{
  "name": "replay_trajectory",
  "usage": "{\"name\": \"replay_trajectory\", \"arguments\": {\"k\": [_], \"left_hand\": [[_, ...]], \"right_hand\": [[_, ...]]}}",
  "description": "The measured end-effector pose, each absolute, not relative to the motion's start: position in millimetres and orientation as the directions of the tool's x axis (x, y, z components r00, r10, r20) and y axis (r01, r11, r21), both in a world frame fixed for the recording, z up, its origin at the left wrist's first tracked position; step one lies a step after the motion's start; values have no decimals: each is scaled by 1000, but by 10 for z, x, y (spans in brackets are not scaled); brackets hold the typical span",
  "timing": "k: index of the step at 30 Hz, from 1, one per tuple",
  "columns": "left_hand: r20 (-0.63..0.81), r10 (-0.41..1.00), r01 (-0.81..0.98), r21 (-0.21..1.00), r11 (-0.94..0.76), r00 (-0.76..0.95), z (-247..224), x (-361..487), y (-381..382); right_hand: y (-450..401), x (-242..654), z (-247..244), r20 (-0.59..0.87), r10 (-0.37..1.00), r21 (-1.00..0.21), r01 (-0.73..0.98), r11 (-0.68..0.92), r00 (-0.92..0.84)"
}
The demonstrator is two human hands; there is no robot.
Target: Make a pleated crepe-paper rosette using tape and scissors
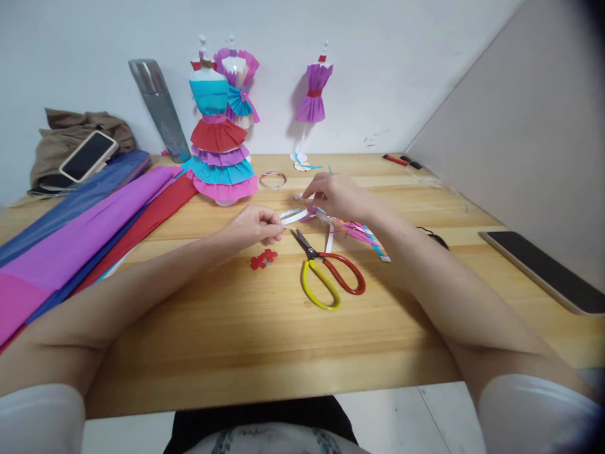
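Observation:
My left hand [259, 225] is closed in a pinch, with a thin pale strip [290, 228] at its fingertips. Farther right, my right hand [336, 194] reaches over a heap of coloured paper scraps [357, 232], fingers bent and drawn together; what lies between them is too small to make out. A white strip [293, 217] curves between the hands. Scissors [312, 255] with one yellow and one red handle lie just in front, blades partly apart and pointing toward my left fingertips. Small red flower-shaped cutouts [263, 259] rest on the table below my left hand.
Mini dress forms in ruffled paper dresses [222, 135] and a purple dress [315, 94] stand at the back. Nearby are a ring-shaped roll [273, 180] and a leaning bottle [161, 110]. Coloured sheets [99, 233] and a phone [89, 156] lie left, a dark tablet-like slab [543, 268] right.

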State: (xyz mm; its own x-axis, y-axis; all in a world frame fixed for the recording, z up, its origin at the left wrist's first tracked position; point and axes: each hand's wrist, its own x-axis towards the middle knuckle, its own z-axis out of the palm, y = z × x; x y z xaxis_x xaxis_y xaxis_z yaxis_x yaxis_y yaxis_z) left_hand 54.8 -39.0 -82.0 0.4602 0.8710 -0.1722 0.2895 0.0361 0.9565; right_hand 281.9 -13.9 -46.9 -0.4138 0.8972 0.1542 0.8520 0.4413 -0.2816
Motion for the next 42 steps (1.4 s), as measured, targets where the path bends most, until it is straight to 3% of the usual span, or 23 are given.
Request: {"name": "replay_trajectory", "arguments": {"k": [7, 10, 15, 21, 24, 27, 30, 38, 42], "left_hand": [[-142, 842, 283, 959, -13, 520, -856, 546, -422], [-157, 849, 267, 963, 20, 504, -828, 545, -424], [-108, 879, 181, 983, 25, 465, -792, 523, -403], [-44, 904, 151, 988, -22, 425, -779, 510, -398], [-38, 911, 150, 988, -27, 410, -743, 518, -413], [-41, 917, 163, 986, -27, 397, -685, 525, -443], [-58, 927, 192, 981, -16, 372, -618, 535, -485], [-75, 936, 216, 976, -1, 343, -531, 559, -530], [-73, 940, 204, 979, 3, 335, -543, 546, -496]], "right_hand": [[-160, 2771, -517, 18, 848, -470, 744, 475, -529], [-143, 2780, -522, 94, 878, -449, 767, 459, -470], [-107, 2849, -507, 172, 959, -381, 883, 274, -224], [-133, 2822, -482, 315, 916, -339, 872, 353, -249], [-195, 2774, -449, 267, 938, -466, 823, 325, -219], [-276, 2743, -413, 164, 925, -701, 619, 353, -342], [-353, 2712, -389, 137, 870, -809, 454, 375, -474], [-393, 2685, -371, 177, 835, -767, 458, 448, -521], [-437, 2769, -281, 50, 883, -674, 636, 375, -467]]}}
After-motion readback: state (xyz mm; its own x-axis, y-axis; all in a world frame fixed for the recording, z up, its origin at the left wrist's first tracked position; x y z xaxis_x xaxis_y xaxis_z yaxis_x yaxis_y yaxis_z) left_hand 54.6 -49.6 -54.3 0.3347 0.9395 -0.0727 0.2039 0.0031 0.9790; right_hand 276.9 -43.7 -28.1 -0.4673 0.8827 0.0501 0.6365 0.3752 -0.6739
